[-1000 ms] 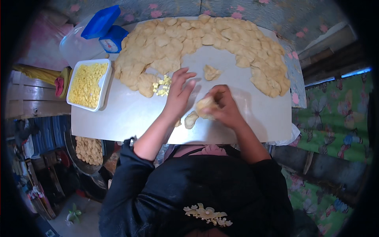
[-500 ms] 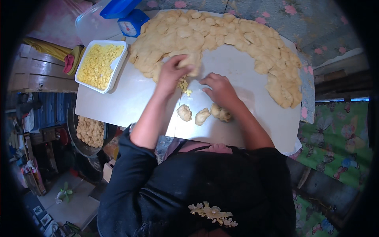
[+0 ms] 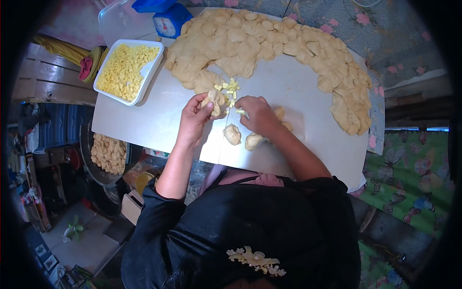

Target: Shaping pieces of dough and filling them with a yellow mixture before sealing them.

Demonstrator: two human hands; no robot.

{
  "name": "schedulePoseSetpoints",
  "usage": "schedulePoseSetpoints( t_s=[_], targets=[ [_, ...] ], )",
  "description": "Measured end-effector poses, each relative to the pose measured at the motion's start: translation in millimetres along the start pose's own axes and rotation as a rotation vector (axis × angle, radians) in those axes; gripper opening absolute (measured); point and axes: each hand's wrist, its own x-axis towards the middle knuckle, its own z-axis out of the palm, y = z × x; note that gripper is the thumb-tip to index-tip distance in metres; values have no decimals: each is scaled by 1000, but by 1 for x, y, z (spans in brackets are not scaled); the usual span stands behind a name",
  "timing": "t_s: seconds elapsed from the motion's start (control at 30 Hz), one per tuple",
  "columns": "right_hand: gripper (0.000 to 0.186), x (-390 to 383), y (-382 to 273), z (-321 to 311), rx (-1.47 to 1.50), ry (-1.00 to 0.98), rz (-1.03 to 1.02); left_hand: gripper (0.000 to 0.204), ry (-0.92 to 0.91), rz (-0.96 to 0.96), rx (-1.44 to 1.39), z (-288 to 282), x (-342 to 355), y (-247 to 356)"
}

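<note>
My left hand (image 3: pixel 192 118) pinches a folded piece of dough (image 3: pixel 215 102) above the white table. Just to its right lies a small scatter of pale yellow cubes (image 3: pixel 232 88). There my right hand (image 3: pixel 260 114) reaches in with curled fingers, and a yellow cube (image 3: pixel 240 111) shows at the fingertips. Below the hands rests a lumpy dough ball (image 3: pixel 232 134). Beside it sits a second dough ball (image 3: pixel 254 141), near my right wrist. Other dough lumps (image 3: pixel 280 114) are partly hidden behind my right forearm.
Flattened dough pieces (image 3: pixel 269 36) overlap in a wide arc along the far and right sides of the table (image 3: pixel 288 79). At the left stand a white tub (image 3: pixel 139 98) of yellow cubes and a blue scale (image 3: pixel 172 21). A dark pan (image 3: pixel 86 159) of lumps sits lower left.
My left hand has drawn nearer and turned, with the dough now folded in its fingers. My right hand has lowered to the yellow cubes. The view has shifted slightly.
</note>
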Motion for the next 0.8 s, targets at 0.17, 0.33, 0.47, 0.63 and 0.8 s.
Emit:
schedulePoseSetpoints(
  t_s=[0.17, 0.33, 0.47, 0.63, 0.8],
  targets=[
    [22, -6, 9, -3, 20, 74, 105, 31, -25, -26, -2, 3, 1, -6],
    [16, 1, -6, -23, 415, 105, 488, 31, -56, -44, -23, 11, 1, -10],
    [14, 2, -1, -25, 370, 192, 420, 32, -73, -56, -42, 17, 0, -8],
    [17, 9, -8, -27, 352, 332, 279, 33, -77, -79, -50, 20, -1, -6],
    [16, 14, -16, -28, 573, 430, 298, 34, -133, -82, -144, 28, -2, -6]
  ],
)
